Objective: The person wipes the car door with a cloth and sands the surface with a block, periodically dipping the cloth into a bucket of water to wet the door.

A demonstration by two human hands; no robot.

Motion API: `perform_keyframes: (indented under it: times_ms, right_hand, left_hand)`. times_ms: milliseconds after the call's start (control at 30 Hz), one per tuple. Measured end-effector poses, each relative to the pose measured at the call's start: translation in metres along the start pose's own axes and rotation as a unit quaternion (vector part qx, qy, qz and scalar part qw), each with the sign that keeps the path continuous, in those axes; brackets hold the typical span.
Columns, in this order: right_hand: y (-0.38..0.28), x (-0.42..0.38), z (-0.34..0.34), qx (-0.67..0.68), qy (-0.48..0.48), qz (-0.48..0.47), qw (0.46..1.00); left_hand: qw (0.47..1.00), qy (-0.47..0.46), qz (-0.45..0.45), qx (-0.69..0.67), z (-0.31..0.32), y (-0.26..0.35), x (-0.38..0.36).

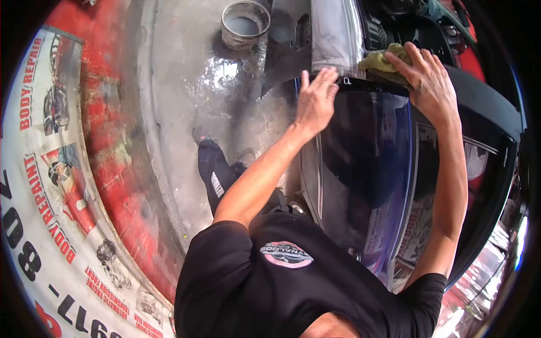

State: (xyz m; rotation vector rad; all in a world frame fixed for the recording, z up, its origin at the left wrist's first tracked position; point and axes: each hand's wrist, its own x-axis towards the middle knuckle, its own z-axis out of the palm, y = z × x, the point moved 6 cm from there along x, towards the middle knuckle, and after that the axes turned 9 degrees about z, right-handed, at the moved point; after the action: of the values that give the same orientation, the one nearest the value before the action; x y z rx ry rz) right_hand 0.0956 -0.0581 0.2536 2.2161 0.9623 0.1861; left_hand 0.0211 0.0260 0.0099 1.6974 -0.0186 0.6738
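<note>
My left hand (pixel 318 101) is held over the edge of the car's fender, near its whitish sanded panel (pixel 337 34), its fingers stretched out and nothing in them. My right hand (pixel 431 81) has its fingers on a yellowish-green cloth (pixel 389 59), which rests at the panel's right edge beside the open engine bay. Below both hands lies the dark blue car door (pixel 363 163). Whether anything is under the cloth cannot be seen.
A stained bucket (pixel 245 25) with greyish liquid stands on the wet concrete floor (pixel 197 73) at the top. The windshield edge (pixel 490 107) curves on the right. A printed banner (pixel 42 141) and a red wall run along the left.
</note>
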Motion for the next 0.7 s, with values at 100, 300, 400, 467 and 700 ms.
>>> perform_keyframes:
  times_ms: [100,300,400,467,700]
  right_hand:
    - [0.0,-0.001,-0.002,-0.006,0.044,-0.024,0.999]
    - [-0.001,0.0,0.0,0.007,0.016,-0.006,1.0]
    - [0.001,-0.001,0.003,-0.007,-0.006,0.002,1.0]
    - [0.002,-0.002,0.006,0.0,-0.002,0.003,1.0]
    - [0.001,-0.001,0.0,0.007,-0.037,-0.001,0.999]
  left_hand:
    - [0.989,-0.019,-0.144,-0.022,-0.019,-0.053,-0.009]
    - [0.999,-0.039,-0.014,-0.008,0.013,0.01,0.002]
    - [1.0,-0.021,-0.013,0.001,0.021,-0.026,0.031]
    - [0.996,-0.033,-0.078,-0.016,0.017,-0.053,0.056]
    - [0.999,-0.031,-0.03,-0.019,0.013,-0.017,-0.005]
